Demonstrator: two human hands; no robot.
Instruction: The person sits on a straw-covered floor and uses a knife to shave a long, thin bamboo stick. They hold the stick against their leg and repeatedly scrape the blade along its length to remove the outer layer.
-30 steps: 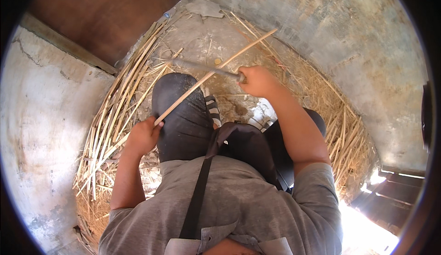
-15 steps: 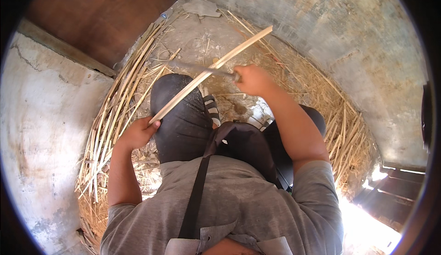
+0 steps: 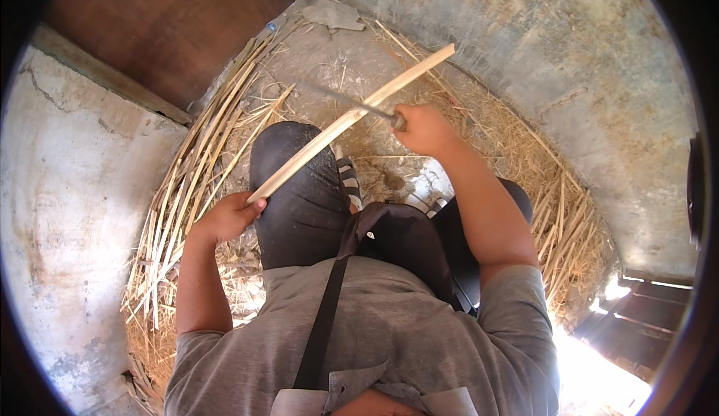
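My left hand [image 3: 229, 217] is closed on the near end of a long, pale split bamboo strip [image 3: 322, 137]. The strip slants up and to the right, passing over my left knee. A long-bladed knife [image 3: 346, 98] is gripped in my right hand [image 3: 424, 129], its short handle in the fist and its thin blade pointing left. The blade crosses the strip around its upper middle; it looks to be on or against it, though the exact contact is hard to see. The blade's tip is blurred.
A bundle of long bamboo strips [image 3: 196, 154] lies along the left wall. More strips and shavings [image 3: 558, 225] heap along the right wall [image 3: 592, 94]. A brown wooden panel [image 3: 165, 30] stands at the far left. My bent knees [image 3: 290, 172] and a black bag [image 3: 401, 236] sit below the strip.
My right hand and the knife have shifted slightly right, so the blade crosses the strip a little farther from my left hand. The strip's far end has moved slightly right.
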